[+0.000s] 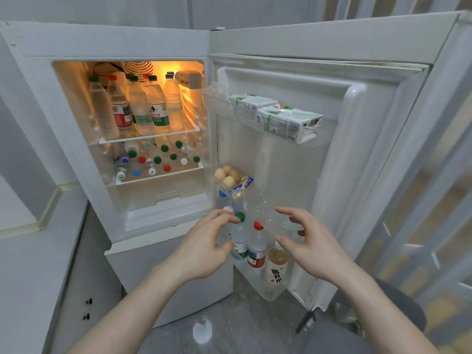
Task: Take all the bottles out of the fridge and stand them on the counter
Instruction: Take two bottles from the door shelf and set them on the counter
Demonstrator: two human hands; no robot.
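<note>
Warm orange lamp glow filled the white fridge's upper compartment at ten o'clock; elsewhere, cool even daylight. Glare spotted the grey floor at six o'clock. Wide-angle distortion bent the blurred edges.

Lower-shelf bottles are seen only as caps; the door-rack bottle is partly hidden by the left hand.

Plain pale grey walls at twelve o'clock; glossy grey tiled floor at six; slatted white wooden panels at three.
</note>
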